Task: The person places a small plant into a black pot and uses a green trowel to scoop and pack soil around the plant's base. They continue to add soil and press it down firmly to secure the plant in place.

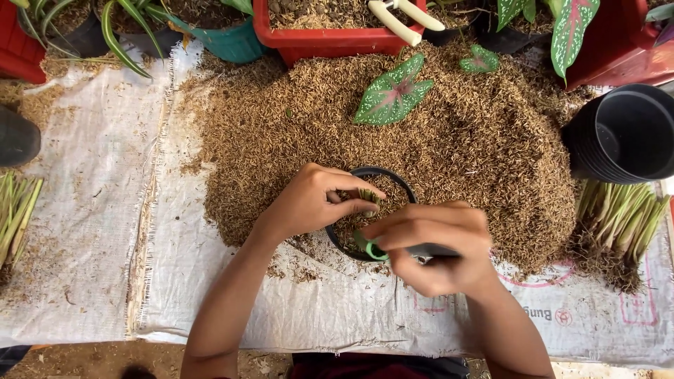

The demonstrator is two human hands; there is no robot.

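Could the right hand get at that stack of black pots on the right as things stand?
Probably yes, once freed: the right hand holds a small green tool, and only loose husk lies between it and the stack of black pots.

Outdoor potting spot, even daylight, soft shadows. Ground covered by white woven sacks (pixel 91 231) laid side by side, frayed seam between them, pink print on the right one. Large mound of dry brown husk (pixel 477 161) heaped mid-sheet, scattered thin toward the edges. Along the far edge: red rectangular planter (pixel 330 41) filled with husk, teal pot (pixel 232 43) with strap-leaved plant, further red containers at both corners. Green-and-pink veined leaf (pixel 394 91) lies on the mound. Stack of black plastic pots (pixel 625 133) at right, on its side. Bundles of cut green shoots (pixel 621 217) right, another at far left. Bare dirt below the sheet.
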